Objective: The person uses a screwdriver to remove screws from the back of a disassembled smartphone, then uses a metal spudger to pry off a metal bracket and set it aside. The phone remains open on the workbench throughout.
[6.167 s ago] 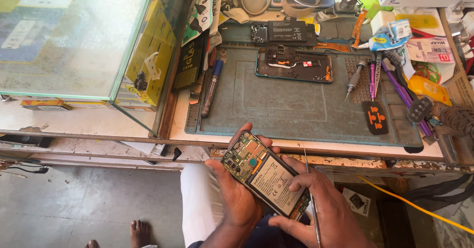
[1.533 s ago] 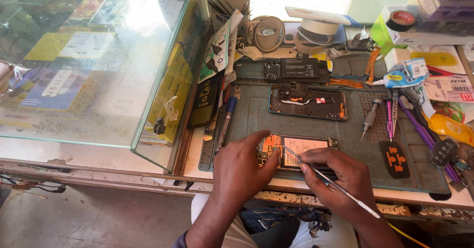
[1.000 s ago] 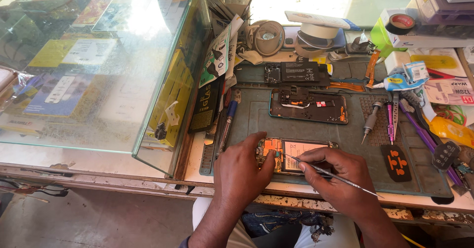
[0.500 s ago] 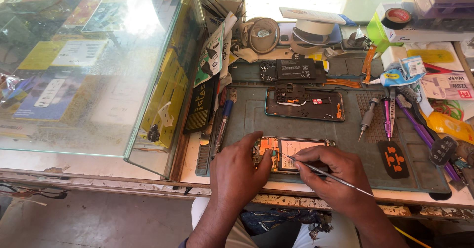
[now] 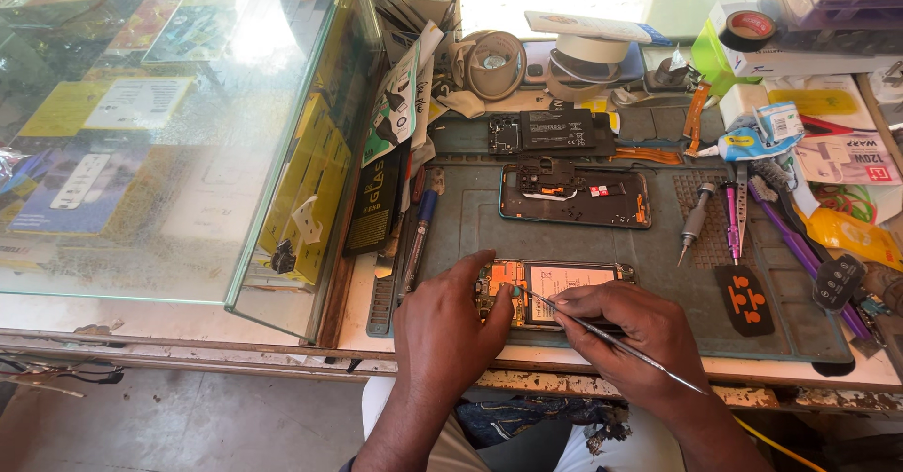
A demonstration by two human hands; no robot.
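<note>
An opened phone with its back off, showing an orange board end and a pale battery, lies flat on the grey-green work mat near the front edge. My left hand presses down on the phone's left end, thumb beside the board. My right hand holds thin metal tweezers like a pen. Their tip touches the board at the phone's left end, by my left thumb.
A second opened phone and a loose board with battery lie farther back on the mat. Screwdrivers and pry tools sit at the right. A glass display case fills the left. Tape rolls and boxes crowd the back.
6.2 s ago I held the phone in both hands above my lap. It now lies on the mat. Over the last second the tweezers' tip has moved left to the board.
</note>
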